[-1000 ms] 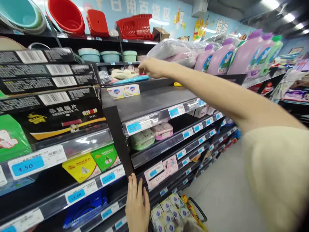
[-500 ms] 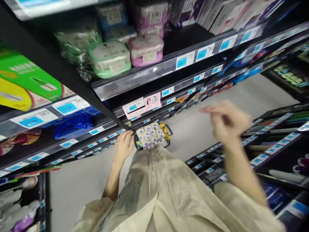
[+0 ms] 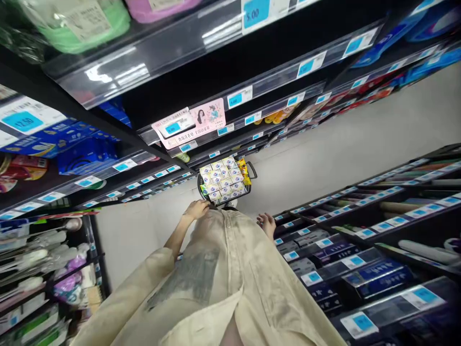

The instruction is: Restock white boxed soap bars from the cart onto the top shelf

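Note:
I am looking straight down my cream shirt [image 3: 223,278] at a shop aisle floor. A black shopping basket [image 3: 252,169] stands on the floor by my feet, filled with several small white and blue boxes [image 3: 223,179] and a yellow packet [image 3: 244,170]. My left hand [image 3: 196,210] hangs just short of the basket's near left rim, its fingers pointing down and out of sight. My right hand [image 3: 267,223] hangs at my right side, fingers loosely apart and holding nothing.
Dark shelves with blue price tags line both sides of the aisle. On the left are a pink promo label [image 3: 190,122], blue packs [image 3: 86,154] and a green tub [image 3: 82,24]. On the right are low shelves of dark boxes [image 3: 360,274]. Grey floor [image 3: 342,149] runs between.
My view has swung from the upper shelf down to the floor. My right hand came off the top shelf and dropped to my side. My left hand left the shelf upright and lowered towards the basket.

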`<act>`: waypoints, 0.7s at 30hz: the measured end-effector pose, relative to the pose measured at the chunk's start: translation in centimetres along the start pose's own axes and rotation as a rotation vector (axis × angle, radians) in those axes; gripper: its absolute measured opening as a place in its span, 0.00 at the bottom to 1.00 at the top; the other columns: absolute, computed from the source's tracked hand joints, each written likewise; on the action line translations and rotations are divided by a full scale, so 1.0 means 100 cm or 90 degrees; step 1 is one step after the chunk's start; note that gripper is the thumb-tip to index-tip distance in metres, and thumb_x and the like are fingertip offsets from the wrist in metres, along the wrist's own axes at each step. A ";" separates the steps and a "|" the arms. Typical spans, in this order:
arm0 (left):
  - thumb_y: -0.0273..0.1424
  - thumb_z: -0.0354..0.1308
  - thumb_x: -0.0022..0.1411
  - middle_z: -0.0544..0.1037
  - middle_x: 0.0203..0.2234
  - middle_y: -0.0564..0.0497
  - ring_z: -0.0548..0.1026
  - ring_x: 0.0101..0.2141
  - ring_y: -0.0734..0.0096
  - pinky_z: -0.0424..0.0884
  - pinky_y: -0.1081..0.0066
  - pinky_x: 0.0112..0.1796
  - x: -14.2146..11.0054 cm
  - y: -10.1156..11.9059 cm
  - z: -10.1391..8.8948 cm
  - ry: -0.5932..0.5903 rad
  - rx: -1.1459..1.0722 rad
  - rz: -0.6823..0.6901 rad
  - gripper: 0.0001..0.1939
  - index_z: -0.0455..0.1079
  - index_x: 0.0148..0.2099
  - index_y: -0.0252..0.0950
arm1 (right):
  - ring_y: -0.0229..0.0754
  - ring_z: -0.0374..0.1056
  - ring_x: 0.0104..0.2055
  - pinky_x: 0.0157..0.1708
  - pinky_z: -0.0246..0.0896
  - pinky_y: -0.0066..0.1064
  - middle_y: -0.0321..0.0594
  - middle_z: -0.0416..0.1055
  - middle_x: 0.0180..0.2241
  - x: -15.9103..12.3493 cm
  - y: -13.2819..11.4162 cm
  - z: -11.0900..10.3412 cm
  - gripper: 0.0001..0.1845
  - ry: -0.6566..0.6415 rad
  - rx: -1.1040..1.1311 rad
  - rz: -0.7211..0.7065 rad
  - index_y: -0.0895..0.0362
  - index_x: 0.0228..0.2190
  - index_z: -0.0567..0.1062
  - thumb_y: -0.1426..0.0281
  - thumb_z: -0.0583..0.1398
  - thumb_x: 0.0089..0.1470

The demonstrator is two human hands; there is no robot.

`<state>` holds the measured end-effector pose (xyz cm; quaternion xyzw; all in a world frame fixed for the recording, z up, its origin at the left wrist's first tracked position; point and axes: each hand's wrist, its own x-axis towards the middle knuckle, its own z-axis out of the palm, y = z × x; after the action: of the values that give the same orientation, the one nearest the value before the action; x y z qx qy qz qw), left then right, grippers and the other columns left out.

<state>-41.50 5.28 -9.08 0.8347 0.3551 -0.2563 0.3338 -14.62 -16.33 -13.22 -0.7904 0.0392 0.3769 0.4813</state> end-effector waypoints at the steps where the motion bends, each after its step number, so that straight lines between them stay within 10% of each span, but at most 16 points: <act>1: 0.31 0.53 0.74 0.82 0.57 0.45 0.79 0.57 0.55 0.74 0.60 0.59 0.003 0.004 0.006 -0.004 -0.007 0.001 0.17 0.79 0.58 0.42 | 0.48 0.76 0.26 0.23 0.70 0.34 0.36 0.74 0.23 0.010 0.002 -0.006 0.24 0.010 0.007 0.012 0.48 0.33 0.63 0.49 0.63 0.37; 11: 0.31 0.50 0.76 0.80 0.60 0.41 0.76 0.61 0.54 0.72 0.59 0.61 -0.026 0.002 0.046 -0.007 -0.081 -0.089 0.19 0.75 0.63 0.36 | 0.40 0.75 0.32 0.34 0.70 0.30 0.41 0.79 0.32 0.091 -0.016 -0.025 0.26 -0.044 -0.053 0.045 0.52 0.36 0.70 0.48 0.65 0.40; 21: 0.30 0.51 0.76 0.79 0.61 0.41 0.75 0.61 0.54 0.71 0.59 0.61 -0.026 -0.063 0.043 -0.053 -0.099 -0.119 0.19 0.73 0.64 0.35 | 0.46 0.75 0.34 0.40 0.72 0.36 0.41 0.79 0.31 0.065 0.056 0.001 0.14 -0.030 -0.234 0.086 0.54 0.33 0.73 0.60 0.64 0.46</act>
<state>-48.72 4.29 -12.54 0.7581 0.4360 -0.2925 0.3868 -12.42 -17.22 -21.44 -0.8514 0.0110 0.4276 0.3035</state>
